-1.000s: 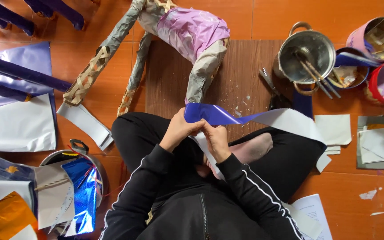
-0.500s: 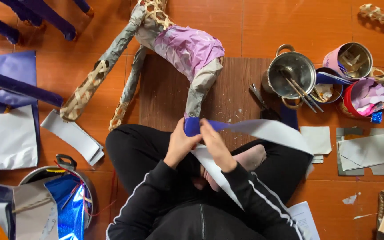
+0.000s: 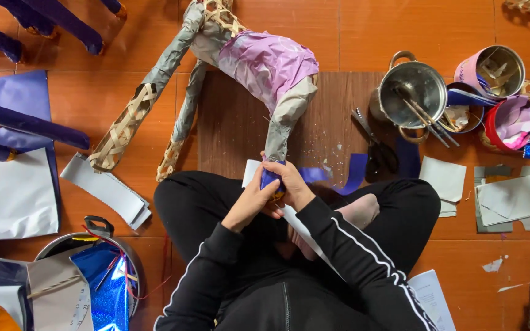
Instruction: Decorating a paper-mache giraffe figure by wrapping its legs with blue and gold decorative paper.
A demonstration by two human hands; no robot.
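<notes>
I sit cross-legged on an orange floor. My left hand (image 3: 249, 201) and my right hand (image 3: 291, 184) press together on a blue paper strip (image 3: 270, 179) wrapped around the lower end of a leg (image 3: 284, 125) of a woven bamboo animal frame (image 3: 121, 132). The frame is partly covered in grey and pink paper (image 3: 264, 61). The strip's blue free end (image 3: 357, 173) trails right over a brown board (image 3: 234, 122), and its white side (image 3: 305, 236) runs down over my lap.
A steel pot (image 3: 413, 92) holding sticks, black scissors (image 3: 375, 150), and tins of paper scraps (image 3: 492, 73) stand at the right. Grey paper pieces (image 3: 510, 196) lie near them. Blue paper-wrapped sticks (image 3: 26, 122) and sheets lie left; a pot with shiny blue foil (image 3: 102, 276) sits lower left.
The hands moved forward from my lap to the frame's leg tip. The long blue strip, earlier stretched out to the right, is now wound around that leg end.
</notes>
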